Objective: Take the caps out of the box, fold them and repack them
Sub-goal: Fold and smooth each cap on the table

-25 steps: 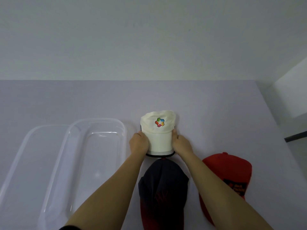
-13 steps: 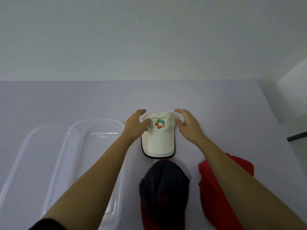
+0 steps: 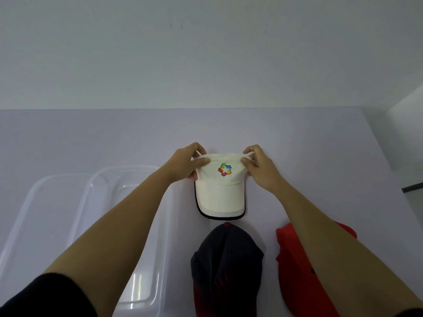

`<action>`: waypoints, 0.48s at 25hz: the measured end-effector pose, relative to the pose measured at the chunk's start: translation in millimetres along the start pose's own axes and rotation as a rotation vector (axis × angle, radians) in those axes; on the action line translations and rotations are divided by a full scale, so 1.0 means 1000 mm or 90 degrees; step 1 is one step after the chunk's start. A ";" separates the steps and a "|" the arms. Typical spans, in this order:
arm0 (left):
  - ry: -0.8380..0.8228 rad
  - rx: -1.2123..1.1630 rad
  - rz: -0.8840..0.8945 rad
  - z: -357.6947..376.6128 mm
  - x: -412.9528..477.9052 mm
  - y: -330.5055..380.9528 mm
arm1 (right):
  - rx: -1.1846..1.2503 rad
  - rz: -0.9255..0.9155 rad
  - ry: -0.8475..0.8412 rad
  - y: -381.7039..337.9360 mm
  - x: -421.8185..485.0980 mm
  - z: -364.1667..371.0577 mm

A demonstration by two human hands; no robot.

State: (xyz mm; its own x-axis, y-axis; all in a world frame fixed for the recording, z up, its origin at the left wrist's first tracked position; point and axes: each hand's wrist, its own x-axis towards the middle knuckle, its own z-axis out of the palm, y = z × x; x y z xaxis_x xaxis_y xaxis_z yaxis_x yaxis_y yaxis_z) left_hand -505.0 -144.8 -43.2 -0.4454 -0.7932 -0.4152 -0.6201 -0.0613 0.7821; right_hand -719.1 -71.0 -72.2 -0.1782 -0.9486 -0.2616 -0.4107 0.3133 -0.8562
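A big clear plastic box (image 3: 128,225) sits near the table's (image 3: 297,143) left edge, with its lid (image 3: 34,213) beside it. Toward the near edge lie a dark cap (image 3: 226,259) and a red cap (image 3: 295,259), partly hidden under the right arm. In the middle lies the white cap (image 3: 220,191), its top corners pinched by the left hand (image 3: 185,164) and right hand (image 3: 261,167).

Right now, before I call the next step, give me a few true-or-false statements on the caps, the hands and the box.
1. Both hands pinch the white cap at its crown: left hand, right hand. True.
2. The white cap lies inside the clear box. False: it is on the table, right of the box.
3. The dark cap sits nearer the person than the white cap. True.
4. The red cap is left of the dark cap. False: it is to its right.
5. The box holds a cap. False: no cap shows in it.
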 end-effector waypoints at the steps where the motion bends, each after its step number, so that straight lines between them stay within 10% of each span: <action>1: -0.004 0.030 -0.002 -0.002 0.001 0.000 | -0.013 -0.001 -0.019 0.000 0.001 -0.003; 12: -0.005 -0.133 0.005 0.016 0.011 0.020 | -0.013 -0.045 0.017 -0.006 0.010 0.004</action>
State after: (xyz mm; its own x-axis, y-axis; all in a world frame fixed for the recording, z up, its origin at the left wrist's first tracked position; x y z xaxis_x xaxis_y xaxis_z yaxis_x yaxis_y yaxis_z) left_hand -533.0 -145.1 -39.5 -0.4554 -0.7890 -0.4125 -0.4692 -0.1811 0.8643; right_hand -714.3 -82.8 -71.6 -0.1716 -0.9668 -0.1893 -0.4404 0.2472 -0.8631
